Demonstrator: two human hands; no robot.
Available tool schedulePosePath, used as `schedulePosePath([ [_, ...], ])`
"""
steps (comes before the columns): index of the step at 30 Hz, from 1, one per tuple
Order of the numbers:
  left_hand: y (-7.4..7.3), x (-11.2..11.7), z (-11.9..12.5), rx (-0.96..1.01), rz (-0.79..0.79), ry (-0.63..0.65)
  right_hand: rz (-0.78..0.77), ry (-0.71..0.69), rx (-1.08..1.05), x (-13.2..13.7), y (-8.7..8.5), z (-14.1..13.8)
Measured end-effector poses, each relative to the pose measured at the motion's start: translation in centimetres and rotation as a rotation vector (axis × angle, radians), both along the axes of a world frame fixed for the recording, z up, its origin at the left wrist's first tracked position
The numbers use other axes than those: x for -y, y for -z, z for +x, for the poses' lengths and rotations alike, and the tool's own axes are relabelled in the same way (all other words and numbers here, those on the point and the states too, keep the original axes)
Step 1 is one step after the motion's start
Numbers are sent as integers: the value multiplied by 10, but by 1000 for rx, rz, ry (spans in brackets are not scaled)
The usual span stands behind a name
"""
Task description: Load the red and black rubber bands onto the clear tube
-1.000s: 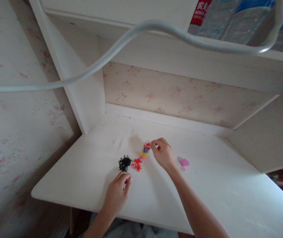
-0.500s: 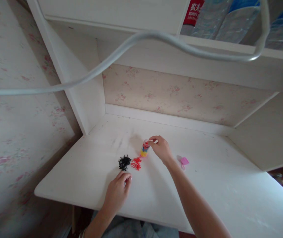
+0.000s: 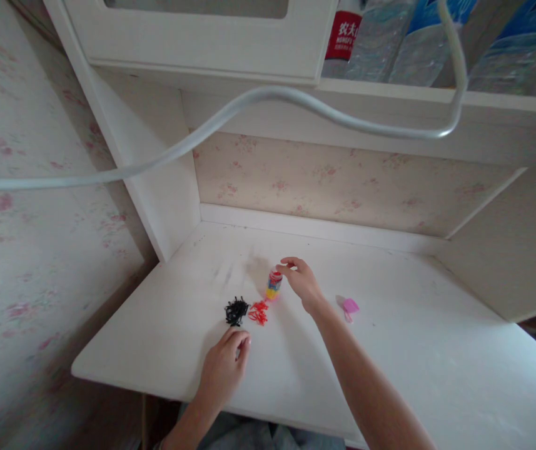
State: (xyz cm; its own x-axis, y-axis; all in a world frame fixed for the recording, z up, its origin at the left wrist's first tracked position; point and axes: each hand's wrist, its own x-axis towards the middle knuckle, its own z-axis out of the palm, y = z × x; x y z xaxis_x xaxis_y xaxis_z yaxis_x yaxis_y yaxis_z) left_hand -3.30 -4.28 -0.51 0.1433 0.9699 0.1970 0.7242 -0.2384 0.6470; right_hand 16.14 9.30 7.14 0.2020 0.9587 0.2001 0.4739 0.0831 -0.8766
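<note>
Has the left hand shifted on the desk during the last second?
No. The left hand lies as near the black pile of bands as before, on its near side.

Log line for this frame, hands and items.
left hand: on desk near black bands | right hand: fingertips on upright band jar top | red bands: beside jar | pink piece: right of jar

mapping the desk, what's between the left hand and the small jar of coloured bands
In the head view, a pile of red bands lies on the desk between the left hand and the small jar; the black pile sits beside it.
</note>
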Motion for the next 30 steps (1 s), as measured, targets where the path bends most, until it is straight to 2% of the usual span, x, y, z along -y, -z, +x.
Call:
schedulePosePath([
  [3, -1, -2, 2, -54, 12, -30, 96, 51, 49, 17, 1, 7],
  [6, -5, -6, 7, -139, 15, -65, 137, 37, 146, 44, 12, 13],
  [11, -11, -15, 24, -248, -19, -83, 28, -80, 211, 86, 54, 12],
  [15, -12, -24, 40, -363, 27, -129, 3, -147, 281, 102, 79, 7],
  [21, -9, -34, 48, -473, 99, -141, 17, -176, 397, 104, 83, 9],
  [25, -4, -34, 47, -516, 129, -112, 24, -184, 410, 104, 83, 11],
  [30, -3, -31, 49, -552, 111, -141, 27, -200, 447, 104, 82, 11],
])
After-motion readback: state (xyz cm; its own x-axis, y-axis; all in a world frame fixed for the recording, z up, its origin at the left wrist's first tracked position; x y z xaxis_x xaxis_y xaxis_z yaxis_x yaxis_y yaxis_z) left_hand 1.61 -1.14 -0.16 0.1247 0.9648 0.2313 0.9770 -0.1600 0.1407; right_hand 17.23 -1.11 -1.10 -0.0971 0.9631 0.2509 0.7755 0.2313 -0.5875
